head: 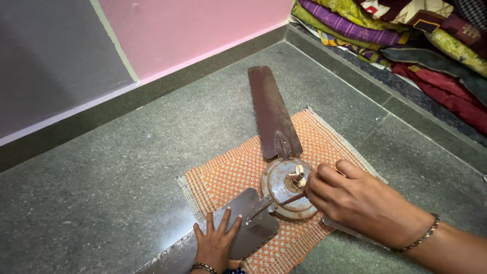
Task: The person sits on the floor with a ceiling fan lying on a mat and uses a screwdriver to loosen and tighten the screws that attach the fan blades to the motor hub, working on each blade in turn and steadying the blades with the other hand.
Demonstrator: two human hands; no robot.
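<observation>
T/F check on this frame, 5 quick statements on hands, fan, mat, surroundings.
1. The left hand lies flat on a fan blade. True.
2. The right hand holds a hammer. False: its fingers pinch a thin rod-like tool, probably a screwdriver, aimed at the fan hub.
3. The hub rests on an orange woven mat. True.
4. The far blade is detached and leaning on the wall. False: it lies flat on the floor and mat, joined to the hub.
5. Folded fabrics are piled at upper right. True.
</observation>
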